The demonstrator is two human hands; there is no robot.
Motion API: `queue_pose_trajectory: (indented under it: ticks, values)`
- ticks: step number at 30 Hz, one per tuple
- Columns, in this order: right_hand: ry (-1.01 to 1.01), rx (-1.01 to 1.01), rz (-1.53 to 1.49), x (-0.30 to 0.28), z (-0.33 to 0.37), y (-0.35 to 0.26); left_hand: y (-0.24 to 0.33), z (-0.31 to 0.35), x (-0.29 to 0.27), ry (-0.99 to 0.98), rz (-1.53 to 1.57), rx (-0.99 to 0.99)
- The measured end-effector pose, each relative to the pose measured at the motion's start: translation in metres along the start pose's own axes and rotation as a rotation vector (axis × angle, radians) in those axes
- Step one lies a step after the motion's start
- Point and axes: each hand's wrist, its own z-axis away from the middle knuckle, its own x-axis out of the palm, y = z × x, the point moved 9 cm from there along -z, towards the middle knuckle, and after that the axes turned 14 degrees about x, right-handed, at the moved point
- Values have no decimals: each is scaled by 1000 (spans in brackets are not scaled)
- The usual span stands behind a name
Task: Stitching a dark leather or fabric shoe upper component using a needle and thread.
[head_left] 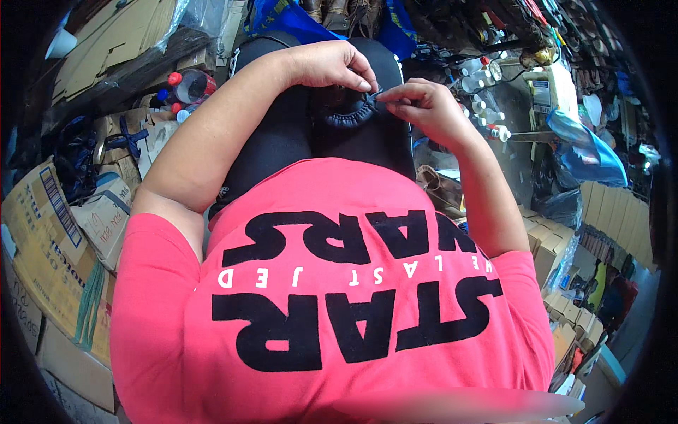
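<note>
A dark shoe or boot (345, 119) with a puckered, padded collar rests on my lap, between my black-clad thighs. Most of its body is lost against the dark trousers and behind my left hand. Thin dark thread (371, 99) crosses at the edge of the collar. My left hand (337, 67) is bent over the shoe from above, thumb and forefinger pinched at the thread. From the right, my right hand (426, 107) pinches close beside those fingertips, its fingers closed on the thread too. The two hands nearly touch.
Brown leather boots (342, 15) stand on a blue sheet ahead of me. Capped plastic bottles (191, 86) lie at left, above cardboard boxes (53, 233). Several small bottles (484, 106), a blue plastic bag (590, 148) and stacked cartons (558, 240) crowd my right.
</note>
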Motion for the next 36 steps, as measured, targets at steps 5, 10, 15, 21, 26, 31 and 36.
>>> queue_pose_trajectory:
  ticks: [5, 10, 15, 21, 26, 31, 36]
  values:
    - [-191, -17, -242, 7, -16, 29, -3, -2, 4, -74, -16, -4]
    - [-215, 24, -364, 13, -21, 34, -2, -3, 3, -46, -43, -31]
    - [-8, -6, -244, 13, -11, 16, -3, 0, 5, -73, -114, -86]
    - [180, -139, -88, 5, 13, 6, 33, 42, -22, 258, -553, 142]
    - [387, -226, 166, 14, 36, -5, 63, 74, -1, 520, -529, 138]
    - [516, -340, 322, 23, 48, -11, 56, 76, 9, 513, -902, 71]
    - [262, -109, 51, 22, 32, 13, 50, 72, 2, 597, -563, 49]
